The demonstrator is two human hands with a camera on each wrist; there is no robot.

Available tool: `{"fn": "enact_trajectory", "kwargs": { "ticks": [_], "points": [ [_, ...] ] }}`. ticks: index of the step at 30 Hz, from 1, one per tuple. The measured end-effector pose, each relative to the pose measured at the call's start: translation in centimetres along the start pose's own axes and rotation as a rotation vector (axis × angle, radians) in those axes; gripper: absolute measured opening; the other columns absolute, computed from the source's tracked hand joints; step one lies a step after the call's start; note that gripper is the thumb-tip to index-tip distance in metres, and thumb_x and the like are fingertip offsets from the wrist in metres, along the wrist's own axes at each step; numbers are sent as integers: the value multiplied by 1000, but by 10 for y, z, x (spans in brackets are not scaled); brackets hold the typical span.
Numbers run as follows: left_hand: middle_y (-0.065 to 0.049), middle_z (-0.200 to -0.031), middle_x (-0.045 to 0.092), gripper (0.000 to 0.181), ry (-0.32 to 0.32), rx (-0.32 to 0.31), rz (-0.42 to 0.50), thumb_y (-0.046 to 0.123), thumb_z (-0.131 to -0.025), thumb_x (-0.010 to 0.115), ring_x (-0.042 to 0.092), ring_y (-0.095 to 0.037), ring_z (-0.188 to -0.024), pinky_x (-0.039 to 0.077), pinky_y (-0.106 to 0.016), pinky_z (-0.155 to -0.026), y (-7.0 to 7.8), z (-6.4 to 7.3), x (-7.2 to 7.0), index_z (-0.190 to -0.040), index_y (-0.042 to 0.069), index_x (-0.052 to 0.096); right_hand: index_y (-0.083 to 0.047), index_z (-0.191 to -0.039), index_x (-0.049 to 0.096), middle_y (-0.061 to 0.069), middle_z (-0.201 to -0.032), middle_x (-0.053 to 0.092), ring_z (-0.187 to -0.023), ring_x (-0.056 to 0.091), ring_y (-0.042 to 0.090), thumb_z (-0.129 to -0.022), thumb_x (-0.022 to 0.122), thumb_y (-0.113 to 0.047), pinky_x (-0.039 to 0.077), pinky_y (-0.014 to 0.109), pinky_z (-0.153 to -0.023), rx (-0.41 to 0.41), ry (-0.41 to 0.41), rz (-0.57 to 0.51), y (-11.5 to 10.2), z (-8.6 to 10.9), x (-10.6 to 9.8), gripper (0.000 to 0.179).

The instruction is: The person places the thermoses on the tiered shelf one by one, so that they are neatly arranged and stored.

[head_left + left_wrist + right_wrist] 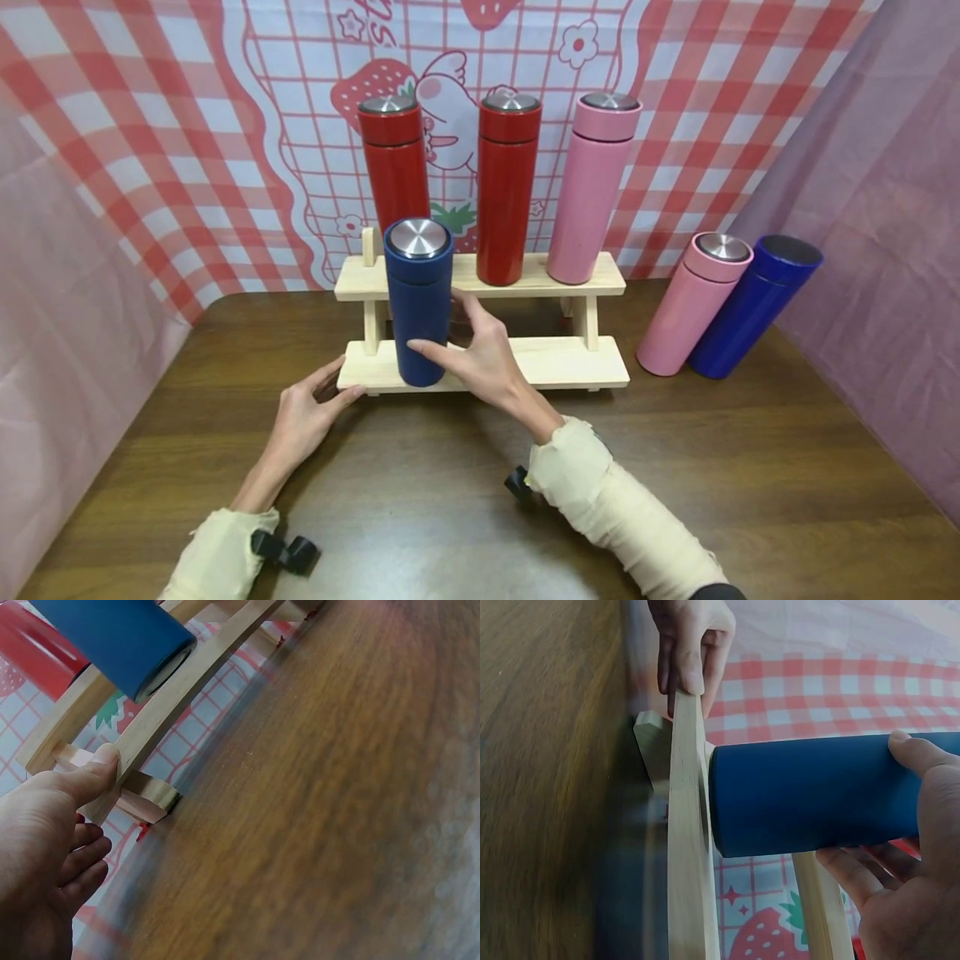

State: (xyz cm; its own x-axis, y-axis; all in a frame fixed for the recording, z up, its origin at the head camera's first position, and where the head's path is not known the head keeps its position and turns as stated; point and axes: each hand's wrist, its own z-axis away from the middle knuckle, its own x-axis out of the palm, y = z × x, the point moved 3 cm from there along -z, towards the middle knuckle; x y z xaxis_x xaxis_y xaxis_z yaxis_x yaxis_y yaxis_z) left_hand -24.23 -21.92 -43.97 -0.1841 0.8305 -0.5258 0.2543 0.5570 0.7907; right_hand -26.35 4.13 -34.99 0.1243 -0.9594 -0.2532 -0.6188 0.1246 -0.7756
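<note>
Take the centre of the wooden stand (590,321) as clock centre, with 12 o'clock toward the checked cloth (697,100). Locate the dark blue bottle (420,308) at 8 o'clock, near-upright over the lower shelf (558,364); cannot tell whether fully seated. Note the right grip (487,360) grasping the bottle from its 4 o'clock side, with thumb (437,352) in front and fingers (847,871) behind. Note the left grip (303,417) pinching the shelf's 9 o'clock end, with thumb uppermost. Along the upper shelf (356,283), from 10 to 2 o'clock, see a left red bottle (394,175), a middle red bottle (506,196) and a pink bottle (592,196), all upright. At 3 o'clock on the worktop (420,508), see a second pink bottle (690,308) just beside a royal blue bottle (753,308).
</note>
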Motion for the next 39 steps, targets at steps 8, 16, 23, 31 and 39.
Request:
{"fn": "enact_trajectory", "kwargs": {
  "ticks": [8,16,23,31,39],
  "points": [
    [-24,-131,65,62,0,14,-14,23,-93,81,67,-35,-117,55,-46,-96,1,-1,-1,-143,-5,58,3,-142,53,19,-121,69,-108,70,30,-83,89,-7,59,42,-92,22,-8,12,1,-6,8,70],
    [-24,-129,66,61,3,20,-21,22,-93,81,68,-35,-115,55,-46,-95,0,-2,-1,-142,-6,59,3,-142,52,19,-123,68,-108,70,31,-83,89,-9,59,41,-92,31,-30,38,4,-12,14,70],
    [-24,-128,67,61,1,11,-20,23,-93,82,68,-34,-114,56,-44,-94,0,-1,-1,-142,-6,59,1,-142,53,17,-124,68,-107,70,27,-84,89,-13,59,41,-91,43,-45,75,4,-13,18,69],
    [-25,-128,66,62,2,12,-10,22,-93,82,68,-35,-114,56,-45,-94,1,0,-1,-142,-7,58,0,-144,52,16,-125,68,-107,69,26,-86,88,-16,60,40,-90,70,-55,110,4,-15,19,70],
    [-25,-129,66,63,-1,8,-4,23,-93,82,68,-35,-114,56,-46,-94,0,0,-1,-143,-7,58,-2,-149,48,16,-132,65,-117,65,26,-92,82,-18,58,45,-96,78,-96,122,5,-10,14,68]
  ]
}}
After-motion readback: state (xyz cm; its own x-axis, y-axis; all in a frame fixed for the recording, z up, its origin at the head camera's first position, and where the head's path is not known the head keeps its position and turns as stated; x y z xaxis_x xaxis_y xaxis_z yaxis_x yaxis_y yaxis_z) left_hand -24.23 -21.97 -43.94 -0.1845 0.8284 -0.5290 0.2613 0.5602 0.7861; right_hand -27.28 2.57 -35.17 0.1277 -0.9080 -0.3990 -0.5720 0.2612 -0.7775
